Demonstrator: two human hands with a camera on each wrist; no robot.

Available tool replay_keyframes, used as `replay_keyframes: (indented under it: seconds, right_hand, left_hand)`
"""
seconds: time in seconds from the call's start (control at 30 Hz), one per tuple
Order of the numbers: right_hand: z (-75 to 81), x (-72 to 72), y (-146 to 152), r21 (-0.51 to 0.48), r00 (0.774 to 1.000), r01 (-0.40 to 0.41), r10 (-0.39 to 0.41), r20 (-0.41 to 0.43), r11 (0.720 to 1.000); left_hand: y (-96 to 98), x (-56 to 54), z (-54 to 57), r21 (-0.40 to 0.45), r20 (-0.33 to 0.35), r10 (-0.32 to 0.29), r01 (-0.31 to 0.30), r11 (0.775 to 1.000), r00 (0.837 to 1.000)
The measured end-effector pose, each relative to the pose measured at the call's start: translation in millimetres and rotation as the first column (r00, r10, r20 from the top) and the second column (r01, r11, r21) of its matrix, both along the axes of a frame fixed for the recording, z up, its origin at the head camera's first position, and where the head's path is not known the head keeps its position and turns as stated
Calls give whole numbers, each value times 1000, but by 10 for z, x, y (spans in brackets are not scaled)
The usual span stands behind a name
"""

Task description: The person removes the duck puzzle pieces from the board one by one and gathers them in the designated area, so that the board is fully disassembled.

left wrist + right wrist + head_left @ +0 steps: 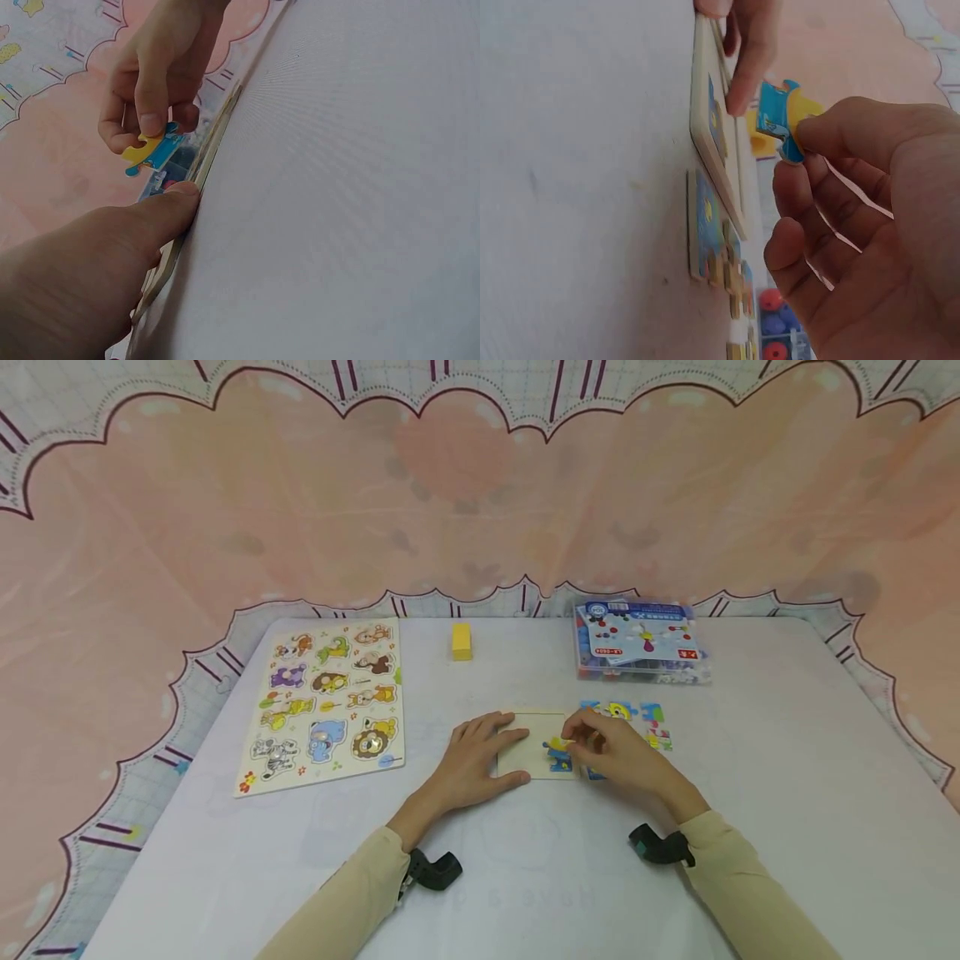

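Note:
My left hand (476,760) is spread over the left part of a shallow wooden puzzle tray (536,725). Its thumb lies along the tray's near edge. Above the tray's right side, my right hand (618,753) pinches a blue-and-yellow jigsaw piece (775,110) between thumb and fingertips. The piece is tilted and raised off the tray in both wrist views. One blue puzzle piece (713,120) lies inside the tray at its near right corner. Loose jigsaw pieces (652,713) lie just right of the tray, partly hidden behind the right hand.
A wooden animal peg puzzle board (352,702) lies at the left. At the back stand a yellow block (461,643) and, further right, a clear plastic box (641,643) with a blue label. Patterned cloth (450,510) hangs beyond the white table (780,727).

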State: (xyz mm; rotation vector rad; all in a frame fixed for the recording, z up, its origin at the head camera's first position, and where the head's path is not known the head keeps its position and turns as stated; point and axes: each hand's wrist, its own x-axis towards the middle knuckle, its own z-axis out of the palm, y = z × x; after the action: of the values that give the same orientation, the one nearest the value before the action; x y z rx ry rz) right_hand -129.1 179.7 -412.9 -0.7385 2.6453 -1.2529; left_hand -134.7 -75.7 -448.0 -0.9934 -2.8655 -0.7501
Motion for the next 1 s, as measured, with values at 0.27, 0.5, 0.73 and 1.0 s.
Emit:
replay_keyframes:
  seconds: [0.27, 0.5, 0.73, 1.0]
  right_hand:
    - [19, -30, 132, 50, 1000, -1, 0, 25, 999]
    - [17, -46, 249, 92, 998, -2, -4, 63, 996]
    - [59, -37, 370, 108, 993, -10, -2, 114, 994]
    - [64, -84, 521, 130, 983, -44, 21, 180, 991]
  left_hand:
    - [-5, -1, -10, -5, 10, -1, 1, 1000, 1000]
    - [-6, 5, 4, -1, 17, -7, 7, 1000, 1000]
    - [-8, 9, -7, -1, 19, -8, 8, 1000, 1000]
    - [-11, 7, -4, 2, 20, -5, 5, 1000, 1000]
